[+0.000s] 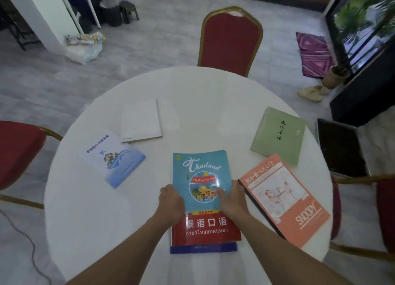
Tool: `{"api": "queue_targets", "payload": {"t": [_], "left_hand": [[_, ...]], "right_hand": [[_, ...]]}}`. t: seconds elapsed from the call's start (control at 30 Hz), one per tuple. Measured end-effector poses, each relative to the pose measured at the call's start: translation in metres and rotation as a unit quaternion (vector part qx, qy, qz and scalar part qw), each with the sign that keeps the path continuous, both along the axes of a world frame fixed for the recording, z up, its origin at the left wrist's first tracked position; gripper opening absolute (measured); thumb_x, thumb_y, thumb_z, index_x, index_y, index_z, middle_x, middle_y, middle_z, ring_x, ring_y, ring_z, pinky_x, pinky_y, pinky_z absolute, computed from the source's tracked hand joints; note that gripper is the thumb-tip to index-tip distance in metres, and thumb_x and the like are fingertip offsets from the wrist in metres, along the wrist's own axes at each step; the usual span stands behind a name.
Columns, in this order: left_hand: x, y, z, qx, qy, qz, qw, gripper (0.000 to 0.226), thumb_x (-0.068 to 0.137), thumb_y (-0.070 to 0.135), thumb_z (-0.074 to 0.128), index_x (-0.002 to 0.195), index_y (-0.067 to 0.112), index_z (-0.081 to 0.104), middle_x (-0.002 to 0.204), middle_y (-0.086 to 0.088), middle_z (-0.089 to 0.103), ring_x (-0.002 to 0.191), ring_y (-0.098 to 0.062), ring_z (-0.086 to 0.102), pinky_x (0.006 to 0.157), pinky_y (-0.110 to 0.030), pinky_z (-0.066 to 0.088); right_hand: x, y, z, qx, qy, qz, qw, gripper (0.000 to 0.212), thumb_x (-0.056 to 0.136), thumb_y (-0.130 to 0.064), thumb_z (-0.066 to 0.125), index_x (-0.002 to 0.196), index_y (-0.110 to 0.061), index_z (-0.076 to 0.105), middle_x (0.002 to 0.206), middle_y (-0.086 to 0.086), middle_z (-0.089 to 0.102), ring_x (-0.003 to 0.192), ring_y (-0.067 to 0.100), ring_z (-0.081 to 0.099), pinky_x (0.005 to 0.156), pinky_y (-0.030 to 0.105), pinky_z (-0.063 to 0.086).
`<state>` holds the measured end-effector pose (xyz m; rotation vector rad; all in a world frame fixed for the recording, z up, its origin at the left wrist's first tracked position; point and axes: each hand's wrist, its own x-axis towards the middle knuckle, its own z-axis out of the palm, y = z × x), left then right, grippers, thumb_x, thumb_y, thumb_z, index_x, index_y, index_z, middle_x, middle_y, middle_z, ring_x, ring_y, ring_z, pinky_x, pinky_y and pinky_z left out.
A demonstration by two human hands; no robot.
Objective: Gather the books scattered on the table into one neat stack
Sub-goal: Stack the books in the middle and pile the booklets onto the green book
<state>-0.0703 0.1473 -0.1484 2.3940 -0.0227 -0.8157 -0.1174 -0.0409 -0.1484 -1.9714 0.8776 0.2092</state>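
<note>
A blue and red Thailand book point(201, 173) lies at the front middle of the round white table point(192, 88), on top of another book whose blue edge point(203, 248) shows below it. My left hand point(171, 201) grips its left edge and my right hand point(233, 199) grips its right edge. An orange Snoopy book point(286, 201) lies to the right, a green book point(280, 135) behind that. To the left lie a white and blue whale book point(113, 158) and a plain white book point(140, 121).
Red chairs with gold frames stand at the far side point(230, 39), the left point(19, 154) and the right point(384, 210). An open dark laptop point(339, 148) sits off the table's right edge. A cable point(27, 246) runs on the floor at the left.
</note>
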Motion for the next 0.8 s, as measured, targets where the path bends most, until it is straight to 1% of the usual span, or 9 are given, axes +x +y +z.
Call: {"api": "queue_targets", "payload": {"t": [0.1,0.13,0.2,0.3,0.37,0.5,0.57,0.67,0.8], "left_hand": [[-0.011,-0.006,0.002,0.063,-0.026,-0.017,0.997,0.033,0.1,0.019,0.039,0.127,0.002,0.042,0.128,-0.015,0.045,0.118,-0.027,0.044,0.099,-0.033,0.037],[-0.015,-0.007,0.002,0.07,-0.024,-0.004,0.997,0.031,0.1,0.016,0.04,0.126,0.001,0.041,0.129,-0.016,0.042,0.117,-0.026,0.043,0.098,-0.032,0.037],[-0.018,-0.007,-0.003,0.063,-0.008,0.027,0.998,0.028,0.098,0.013,0.043,0.122,0.0,0.041,0.128,-0.018,0.037,0.114,-0.027,0.045,0.099,-0.035,0.045],[-0.018,-0.005,-0.004,0.073,0.007,0.018,0.997,0.029,0.097,0.012,0.042,0.123,-0.001,0.042,0.129,-0.019,0.035,0.115,-0.03,0.049,0.099,-0.038,0.048],[-0.016,-0.001,-0.005,0.082,0.015,0.008,0.997,0.032,0.096,0.012,0.043,0.125,-0.001,0.041,0.129,-0.019,0.039,0.116,-0.032,0.051,0.098,-0.037,0.048],[-0.015,0.003,-0.006,0.068,0.006,0.009,0.998,0.035,0.095,0.019,0.049,0.125,0.002,0.041,0.126,-0.017,0.044,0.111,-0.029,0.056,0.092,-0.038,0.054],[-0.015,0.002,-0.006,0.068,-0.006,0.015,0.998,0.035,0.096,0.021,0.05,0.125,0.002,0.041,0.126,-0.017,0.046,0.11,-0.028,0.057,0.09,-0.037,0.054],[-0.013,0.002,-0.004,0.075,0.014,0.027,0.997,0.042,0.094,0.023,0.055,0.127,0.002,0.041,0.13,-0.017,0.044,0.114,-0.029,0.057,0.093,-0.038,0.054],[-0.012,0.002,-0.005,0.083,0.038,0.026,0.995,0.05,0.092,0.026,0.058,0.131,0.003,0.04,0.133,-0.016,0.042,0.117,-0.029,0.055,0.095,-0.037,0.053]], "right_hand": [[-0.01,0.0,-0.008,-0.056,0.028,0.018,0.998,0.043,0.095,-0.035,0.063,0.127,-0.01,0.048,0.125,0.007,0.041,0.114,0.02,0.049,0.084,0.028,0.043],[-0.011,0.0,-0.01,-0.059,0.023,0.021,0.998,0.045,0.094,-0.035,0.064,0.129,-0.01,0.049,0.126,0.008,0.041,0.118,0.021,0.049,0.086,0.027,0.042],[-0.012,0.0,-0.012,-0.051,0.012,0.023,0.998,0.05,0.092,-0.032,0.068,0.133,-0.012,0.048,0.129,0.008,0.044,0.122,0.023,0.049,0.09,0.03,0.045],[-0.01,-0.003,-0.011,-0.083,0.048,0.067,0.993,0.057,0.088,-0.034,0.07,0.136,-0.018,0.043,0.132,0.006,0.047,0.122,0.025,0.05,0.1,0.043,0.046],[-0.011,-0.005,-0.011,-0.088,0.063,0.077,0.991,0.059,0.085,-0.037,0.072,0.134,-0.02,0.045,0.131,0.004,0.046,0.121,0.023,0.051,0.1,0.046,0.047],[-0.012,-0.009,-0.01,-0.019,0.045,0.07,0.996,0.067,0.079,-0.03,0.081,0.135,-0.017,0.047,0.131,0.005,0.042,0.121,0.021,0.05,0.101,0.043,0.052],[-0.011,-0.011,-0.009,-0.018,0.046,0.082,0.995,0.067,0.077,-0.03,0.082,0.133,-0.017,0.048,0.129,0.005,0.042,0.119,0.022,0.051,0.101,0.041,0.051],[-0.01,-0.013,-0.009,-0.017,0.048,0.092,0.994,0.065,0.077,-0.034,0.081,0.132,-0.019,0.049,0.124,0.003,0.04,0.12,0.023,0.051,0.101,0.041,0.05],[-0.008,-0.014,-0.009,-0.029,0.046,0.088,0.995,0.064,0.082,-0.029,0.08,0.135,-0.014,0.048,0.129,0.007,0.042,0.119,0.023,0.052,0.099,0.037,0.05]]}}
